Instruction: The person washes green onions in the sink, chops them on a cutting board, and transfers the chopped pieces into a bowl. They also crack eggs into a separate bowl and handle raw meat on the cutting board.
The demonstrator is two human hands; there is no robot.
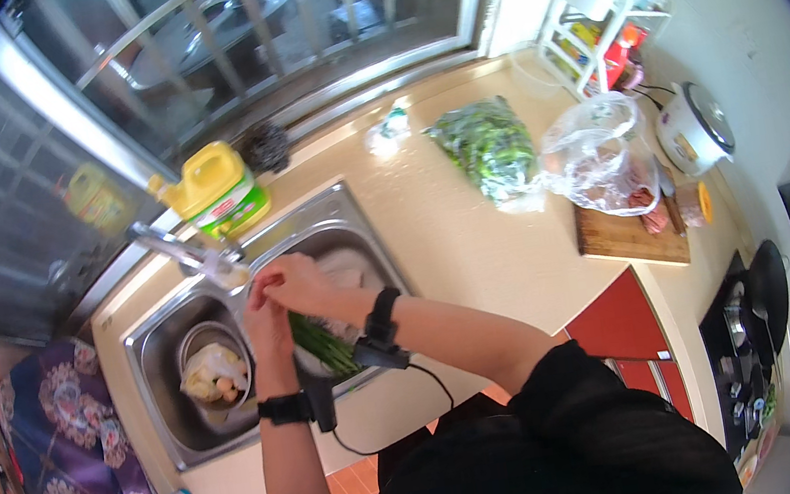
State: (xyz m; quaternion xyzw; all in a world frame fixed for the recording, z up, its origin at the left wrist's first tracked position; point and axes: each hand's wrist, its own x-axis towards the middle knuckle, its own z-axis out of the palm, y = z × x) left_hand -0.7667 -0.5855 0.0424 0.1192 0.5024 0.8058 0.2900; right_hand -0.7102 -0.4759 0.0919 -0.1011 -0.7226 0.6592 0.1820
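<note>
Below the spout of the faucet [188,257], my two hands meet above the divider of a double steel sink [166,423]. My right hand [300,283] lies against the fingers of my left hand [269,329] and partly covers them. No object shows between them, though the fingers overlap too much to read clearly. Beneath my forearms, long green stalks [325,344] rest in the right basin, partly hidden. The left basin contains a round metal bowl [250,377] with a pale plastic bag [209,370] and several egg-like pieces [227,386].
A yellow detergent jug [220,188] stands behind the faucet, near a dark scouring pad [266,147]. Bagged leafy greens [491,150] lie on the counter. Farther right are a clear plastic bag [593,151], a wooden cutting board [621,238], a knife [673,208] and a rice cooker [696,129].
</note>
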